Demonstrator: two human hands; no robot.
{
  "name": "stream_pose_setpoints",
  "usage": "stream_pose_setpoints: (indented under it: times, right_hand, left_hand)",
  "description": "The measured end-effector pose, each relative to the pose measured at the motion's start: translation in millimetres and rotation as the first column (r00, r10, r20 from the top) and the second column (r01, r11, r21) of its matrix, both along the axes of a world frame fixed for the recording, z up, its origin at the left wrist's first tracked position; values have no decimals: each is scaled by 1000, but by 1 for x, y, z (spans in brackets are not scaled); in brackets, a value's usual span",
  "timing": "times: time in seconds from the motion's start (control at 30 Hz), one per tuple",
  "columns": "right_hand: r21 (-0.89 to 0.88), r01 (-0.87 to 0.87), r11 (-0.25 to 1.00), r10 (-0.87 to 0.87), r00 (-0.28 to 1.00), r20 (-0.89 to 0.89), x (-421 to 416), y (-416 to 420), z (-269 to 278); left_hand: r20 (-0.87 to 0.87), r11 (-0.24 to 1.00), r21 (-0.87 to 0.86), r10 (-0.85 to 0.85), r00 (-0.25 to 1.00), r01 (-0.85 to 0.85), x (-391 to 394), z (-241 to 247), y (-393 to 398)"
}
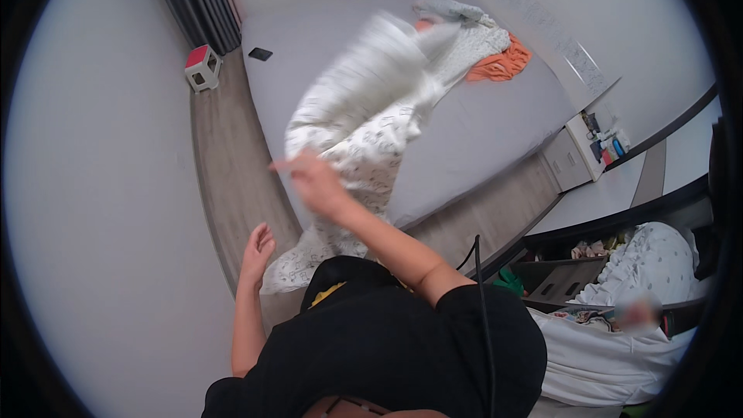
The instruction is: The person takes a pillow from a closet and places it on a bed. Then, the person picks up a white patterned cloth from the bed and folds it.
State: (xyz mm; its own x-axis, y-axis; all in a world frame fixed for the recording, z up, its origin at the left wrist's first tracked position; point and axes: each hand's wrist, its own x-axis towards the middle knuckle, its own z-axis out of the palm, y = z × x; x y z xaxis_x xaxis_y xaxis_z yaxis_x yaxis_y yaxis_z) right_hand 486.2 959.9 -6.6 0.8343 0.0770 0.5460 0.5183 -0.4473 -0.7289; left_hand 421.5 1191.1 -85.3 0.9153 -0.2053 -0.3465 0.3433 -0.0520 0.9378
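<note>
A long white cloth with a small dark print billows in a blur over the near side of the bed. It reaches from the far heap of fabric down to the floor by my legs. My right hand overlaps the cloth's near left edge, one finger pointing left; motion blur hides whether it grips the fabric. Lower and to the left, my left hand is raised beside the cloth's trailing end, fingers slightly bent and holding nothing. An orange cloth lies partly beneath the pale printed fabric near the headboard.
Under the cloth is a bed with a grey sheet, a black phone on its left part. A red-topped stool stands by the curtain. At right are a nightstand and storage with a white ruffled bundle.
</note>
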Motion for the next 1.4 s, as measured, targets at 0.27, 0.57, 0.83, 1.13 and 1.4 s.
stream_pose_setpoints:
  times: [0.27, 0.57, 0.83, 1.13, 1.4]
  right_hand:
    - [99, -419, 902, 430, 892, -137, -13, 42, -11]
    - [261, 468, 844, -134, 656, -743, 20, -108, -206]
    - [-39, 474, 880, -336, 561, -757, 51, -57, -348]
    - [185, 615, 767, 71, 206, -976, 128, 141, -361]
    - [49, 197, 979, -10, 286, -958, 204, 195, -388]
  left_hand:
    - [-100, 811, -583, -138, 985, 54, 74, -67, -74]
    - [-451, 985, -149, -148, 880, 89, 102, -79, -70]
    - [-581, 971, -214, -34, 813, -111, 149, -124, 22]
    - [-588, 954, -159, 114, 801, -253, 250, -124, 208]
    - [-631, 814, -115, 383, 674, -570, 279, -145, 344]
